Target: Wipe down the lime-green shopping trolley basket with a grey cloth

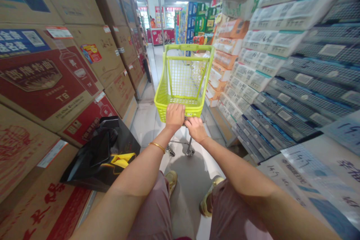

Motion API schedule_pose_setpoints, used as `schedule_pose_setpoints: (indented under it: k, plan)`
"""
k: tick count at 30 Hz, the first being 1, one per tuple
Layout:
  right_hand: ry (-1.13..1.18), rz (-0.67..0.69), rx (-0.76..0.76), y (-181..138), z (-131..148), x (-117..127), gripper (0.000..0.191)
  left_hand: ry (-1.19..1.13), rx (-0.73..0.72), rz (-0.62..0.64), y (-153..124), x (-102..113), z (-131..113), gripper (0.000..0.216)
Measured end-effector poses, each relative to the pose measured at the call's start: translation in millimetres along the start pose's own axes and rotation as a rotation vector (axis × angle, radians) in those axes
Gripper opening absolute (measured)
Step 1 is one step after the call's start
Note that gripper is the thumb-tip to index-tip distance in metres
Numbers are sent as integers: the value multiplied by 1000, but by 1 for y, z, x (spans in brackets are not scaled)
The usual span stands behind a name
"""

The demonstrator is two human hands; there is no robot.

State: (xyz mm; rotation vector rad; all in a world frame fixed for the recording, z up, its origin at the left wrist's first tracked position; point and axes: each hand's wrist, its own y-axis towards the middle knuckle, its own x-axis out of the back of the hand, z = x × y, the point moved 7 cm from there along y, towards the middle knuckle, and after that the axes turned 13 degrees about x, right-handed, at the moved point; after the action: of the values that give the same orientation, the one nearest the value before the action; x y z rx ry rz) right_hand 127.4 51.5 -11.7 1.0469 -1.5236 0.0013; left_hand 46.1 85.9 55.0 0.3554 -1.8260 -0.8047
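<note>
A lime-green plastic shopping cart stands upright right in front of me, its mesh basket holding nothing that I can see. My left hand is closed over the middle of its near edge, fingers pointing forward. Just to the right and slightly lower, my right hand curls around the cart at the same edge, partly hiding what it grips. The two hands nearly touch. Below them show the cart's metal legs and the casters. A gold bracelet circles my left wrist.
Stacked cardboard cartons wall the left side, with a black bag beside them. Packaged paper goods are piled along the right. The tiled aisle runs between, towards green and blue boxes and a red display.
</note>
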Motion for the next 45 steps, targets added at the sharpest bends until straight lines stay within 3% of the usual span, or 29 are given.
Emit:
schedule_pose_setpoints:
  k: [7, 10, 13, 23, 27, 32, 40, 45]
  plan:
    - [14, -216, -198, 16, -24, 46, 27, -26, 4, 37, -1, -2, 0, 37]
    - [5, -271, -227, 19, -27, 55, 28, -36, 2, 47, -1, -1, -1, 36]
    - [7, -253, -225, 18, -26, 50, 27, -25, -3, 56, -1, -1, 0, 34]
    - [-11, -8, -60, -1, -4, 2, 22, -8, 4, 27, 0, 0, 2, 36]
    - [-9, 38, -45, -5, -1, -4, 21, -1, 6, 28, 0, 1, 0, 36]
    - [3, 0, -62, 1, -5, 5, 23, -16, 7, 40, 0, 0, 1, 36]
    - [-15, -213, -150, 20, -16, 38, 25, -18, -3, 34, 0, 1, 0, 37]
    - [-2, -210, -141, 24, -16, 43, 26, -16, 7, 52, 1, 2, 2, 36]
